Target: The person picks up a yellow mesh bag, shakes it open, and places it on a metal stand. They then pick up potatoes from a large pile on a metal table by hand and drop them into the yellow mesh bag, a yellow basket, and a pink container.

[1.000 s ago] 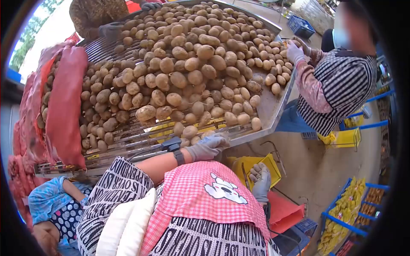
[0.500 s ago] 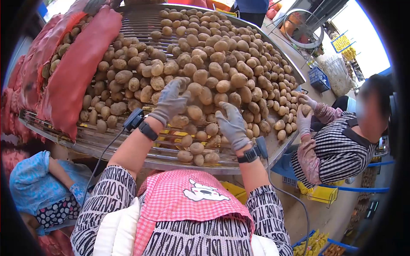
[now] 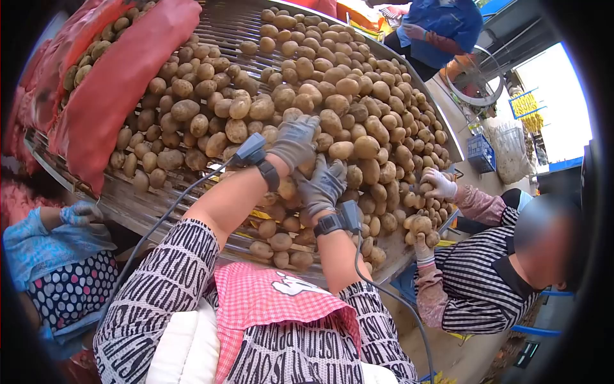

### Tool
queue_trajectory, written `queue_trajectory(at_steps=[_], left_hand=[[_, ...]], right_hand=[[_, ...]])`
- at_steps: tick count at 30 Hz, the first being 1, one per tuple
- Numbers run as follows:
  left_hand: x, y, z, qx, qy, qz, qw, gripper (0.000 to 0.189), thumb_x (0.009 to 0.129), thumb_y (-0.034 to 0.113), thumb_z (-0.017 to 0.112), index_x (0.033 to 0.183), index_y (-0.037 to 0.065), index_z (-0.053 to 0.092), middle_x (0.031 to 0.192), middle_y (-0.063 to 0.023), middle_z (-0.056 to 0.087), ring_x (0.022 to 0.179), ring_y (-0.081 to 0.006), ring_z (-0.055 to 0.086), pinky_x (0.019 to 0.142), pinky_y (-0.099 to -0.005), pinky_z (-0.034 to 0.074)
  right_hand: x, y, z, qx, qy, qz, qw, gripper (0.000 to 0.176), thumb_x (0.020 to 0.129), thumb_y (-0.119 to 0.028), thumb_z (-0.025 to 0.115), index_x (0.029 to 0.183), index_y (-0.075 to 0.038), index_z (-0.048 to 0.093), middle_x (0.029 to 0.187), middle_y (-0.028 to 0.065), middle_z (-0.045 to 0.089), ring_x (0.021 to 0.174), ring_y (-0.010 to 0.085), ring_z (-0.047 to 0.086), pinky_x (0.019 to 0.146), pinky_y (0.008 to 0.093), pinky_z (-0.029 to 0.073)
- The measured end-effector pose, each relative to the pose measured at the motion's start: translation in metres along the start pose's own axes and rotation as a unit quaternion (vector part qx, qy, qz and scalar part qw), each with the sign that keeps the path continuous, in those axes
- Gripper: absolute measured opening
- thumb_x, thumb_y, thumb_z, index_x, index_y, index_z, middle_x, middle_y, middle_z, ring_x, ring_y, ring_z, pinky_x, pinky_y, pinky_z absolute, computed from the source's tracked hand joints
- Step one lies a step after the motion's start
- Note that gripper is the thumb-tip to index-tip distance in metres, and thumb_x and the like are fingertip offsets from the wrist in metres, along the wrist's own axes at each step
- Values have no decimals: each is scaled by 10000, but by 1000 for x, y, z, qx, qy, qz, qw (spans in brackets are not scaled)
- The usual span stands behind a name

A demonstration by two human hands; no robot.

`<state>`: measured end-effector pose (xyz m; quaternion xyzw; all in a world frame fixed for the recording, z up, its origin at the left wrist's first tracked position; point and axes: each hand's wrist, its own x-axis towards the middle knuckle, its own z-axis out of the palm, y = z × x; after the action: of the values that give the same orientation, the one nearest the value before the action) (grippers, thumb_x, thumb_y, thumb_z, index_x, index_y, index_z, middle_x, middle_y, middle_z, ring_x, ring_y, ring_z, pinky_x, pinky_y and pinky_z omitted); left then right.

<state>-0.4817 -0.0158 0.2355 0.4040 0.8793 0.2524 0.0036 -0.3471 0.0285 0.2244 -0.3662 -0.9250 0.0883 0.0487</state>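
Many brown potatoes [image 3: 366,147] cover a slatted metal sorting table [image 3: 235,14] in front of me. My left hand [image 3: 295,142], in a grey work glove, reaches into the middle of the pile. Its fingers lie over the potatoes. Close beside it, nearer to me, my right hand [image 3: 324,185] wears the same kind of glove. Its fingers are stretched and apart against the potatoes. A potato [image 3: 306,168] shows between my two hands. Each wrist carries a dark band with a small cabled device.
Red mesh sacks [image 3: 121,83], one open with potatoes inside, lie on the left. At right, a co-worker in stripes [image 3: 476,275] handles potatoes. Another person in blue [image 3: 441,29] stands at the far side, and one [image 3: 61,256] at left. A blue crate [image 3: 481,153] and fan [image 3: 474,77] stand beyond.
My left hand has moved right and my right hand left, so they are now close together in the pile. My view has shifted. The co-worker's hands at right have moved apart.
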Motion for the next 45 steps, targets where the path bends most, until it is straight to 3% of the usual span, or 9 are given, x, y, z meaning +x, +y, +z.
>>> queue_trajectory(at_steps=[9,11,14,16,22,31,37,41,45], left_hand=[[-71,-10,-38,-298,54,-56,951,476,834,153,728,1281,77,580,1268,-133,613,1185,-284,575,1046,-414,438],[-98,-36,-47,-752,21,-134,645,413,923,185,677,1292,32,574,1281,-139,619,1187,-267,589,1076,-396,429],[-137,-92,-49,-632,117,-30,766,356,969,222,633,1252,12,594,1235,-123,650,1110,-274,636,1034,-423,485],[-152,-103,-83,-897,82,-171,400,359,968,287,634,1217,29,616,1216,-117,668,1059,-255,666,959,-442,545],[-113,-140,-100,-657,40,-248,711,312,950,246,652,1187,47,621,1076,-33,654,903,-151,646,794,-354,564],[-49,-140,-112,-370,-197,-246,874,453,930,265,669,1284,0,572,1255,-96,610,1165,-165,542,998,-322,446],[-130,-94,-134,-368,-184,-178,894,444,939,90,621,1363,6,519,1005,11,687,823,-37,578,738,-148,470],[-162,-67,-98,-127,-188,46,973,652,860,259,727,1435,97,466,1272,-188,580,1127,-272,619,972,-372,502],[-162,-30,-72,-95,-262,-69,958,745,795,369,767,1445,165,465,1400,-255,444,1247,-416,522,1051,-465,443]], right_hand=[[13,33,-28,60,-111,-123,984,732,633,-550,803,1233,-157,663,1267,171,541,1244,375,461,1074,466,383],[14,49,-31,62,-136,-176,973,727,635,-526,799,1229,-128,669,1292,188,538,1253,374,455,1082,457,381],[3,59,-38,67,-200,-268,940,739,613,-499,816,1210,-89,668,1372,214,498,1278,394,431,1102,450,367],[-7,64,-29,95,-183,-270,941,736,612,-485,823,1205,-78,664,1373,215,495,1285,396,424,1102,450,366],[-19,53,-28,96,-164,-238,953,752,638,-522,833,1204,-62,649,1404,218,474,1317,396,400,1112,453,359],[-24,50,-29,111,-139,-194,965,746,647,-565,820,1185,-72,663,1389,201,497,1307,372,422,1103,447,374],[-23,63,-26,145,-117,-251,950,668,639,-522,824,1107,-64,691,1341,185,518,1278,365,443,1092,440,384],[-30,73,-24,182,-113,-243,946,624,629,-485,841,1067,-64,699,1305,171,526,1266,352,454,1083,426,393],[-63,101,-6,479,-161,-94,858,591,722,-433,832,1142,-53,663,1255,104,536,1184,239,535,1009,338,453]])
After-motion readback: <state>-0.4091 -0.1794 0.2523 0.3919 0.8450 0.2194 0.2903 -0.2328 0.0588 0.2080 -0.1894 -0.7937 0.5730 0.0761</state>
